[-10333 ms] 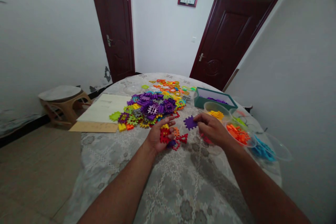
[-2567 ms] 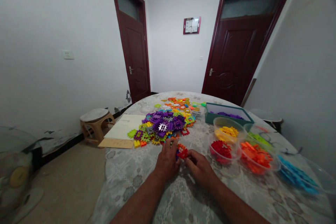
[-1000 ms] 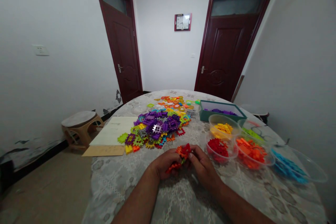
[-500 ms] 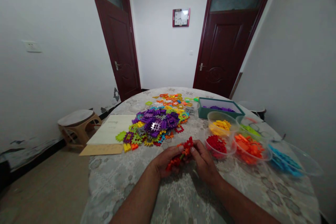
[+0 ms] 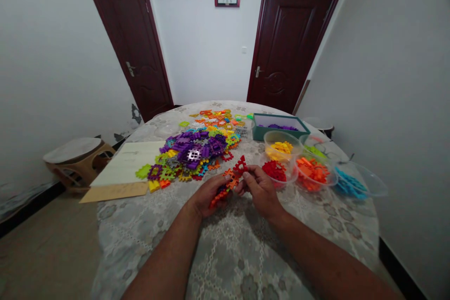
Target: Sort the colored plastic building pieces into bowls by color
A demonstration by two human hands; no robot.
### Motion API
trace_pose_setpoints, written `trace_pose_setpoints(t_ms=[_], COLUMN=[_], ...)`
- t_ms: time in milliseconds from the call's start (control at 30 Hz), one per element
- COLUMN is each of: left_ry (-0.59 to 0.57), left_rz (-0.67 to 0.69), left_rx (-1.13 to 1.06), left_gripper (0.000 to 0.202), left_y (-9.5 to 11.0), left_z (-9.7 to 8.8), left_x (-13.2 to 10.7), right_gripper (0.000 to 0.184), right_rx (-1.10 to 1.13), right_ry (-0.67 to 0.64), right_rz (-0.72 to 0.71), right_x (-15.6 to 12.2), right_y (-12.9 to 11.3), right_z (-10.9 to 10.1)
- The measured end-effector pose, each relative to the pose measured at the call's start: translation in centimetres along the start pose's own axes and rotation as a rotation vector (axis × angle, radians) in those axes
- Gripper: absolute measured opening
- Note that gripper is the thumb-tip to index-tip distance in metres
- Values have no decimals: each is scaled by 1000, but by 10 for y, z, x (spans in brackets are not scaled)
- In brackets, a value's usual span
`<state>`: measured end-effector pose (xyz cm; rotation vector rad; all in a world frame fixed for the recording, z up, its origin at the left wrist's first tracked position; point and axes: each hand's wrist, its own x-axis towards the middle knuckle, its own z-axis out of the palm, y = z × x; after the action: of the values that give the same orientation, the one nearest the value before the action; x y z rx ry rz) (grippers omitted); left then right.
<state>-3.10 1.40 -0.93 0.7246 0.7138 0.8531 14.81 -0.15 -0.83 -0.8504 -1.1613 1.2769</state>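
Observation:
Both of my hands meet at the middle of a round table (image 5: 228, 253) covered with a patterned cloth. My left hand (image 5: 206, 194) is closed around a bunch of red and orange plastic pieces (image 5: 230, 179). My right hand (image 5: 258, 187) pinches the top of the same bunch, where a red piece (image 5: 241, 165) sticks up. A heap of mixed coloured pieces (image 5: 197, 147) lies just beyond my hands. To the right stands a clear bowl of red pieces (image 5: 276, 171).
Clear bowls of yellow (image 5: 279, 145), orange (image 5: 311, 171), green (image 5: 316, 150) and blue pieces (image 5: 351, 185) line the right side, behind them a teal box (image 5: 279, 124) with purple pieces. A pale board (image 5: 123, 166) overhangs the left edge. A stool (image 5: 72, 157) stands on the floor.
My hands gathered red and orange pieces from the table and lifted them together. The view has tilted downward and both hands have shifted slightly further from me.

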Motion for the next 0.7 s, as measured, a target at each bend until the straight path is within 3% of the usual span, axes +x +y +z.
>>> trace_pose_setpoints(t_ms=[133, 267, 367, 467, 600, 700], left_ry=[89, 209, 236, 223, 168, 130], left_rz=[61, 74, 88, 94, 70, 67], left_rx=[88, 36, -14, -74, -151, -159], left_gripper=[36, 36, 35, 37, 36, 35], left_y=[2, 6, 7, 7, 6, 6], left_z=[-1, -1, -2, -6, -9, -8], left_x=[1, 0, 2, 6, 8, 8], right_gripper=[33, 34, 34, 32, 36, 36], right_rx=[18, 36, -39, -278, -792, -1029], right_ry=[40, 52, 81, 123, 245, 362], right_rz=[-33, -67, -105, -192, -368, -378], right_x=[1, 2, 3, 4, 10, 17], right_y=[-7, -15, -27, -47, -81, -98], right_z=[1, 2, -4, -23, -64, -95])
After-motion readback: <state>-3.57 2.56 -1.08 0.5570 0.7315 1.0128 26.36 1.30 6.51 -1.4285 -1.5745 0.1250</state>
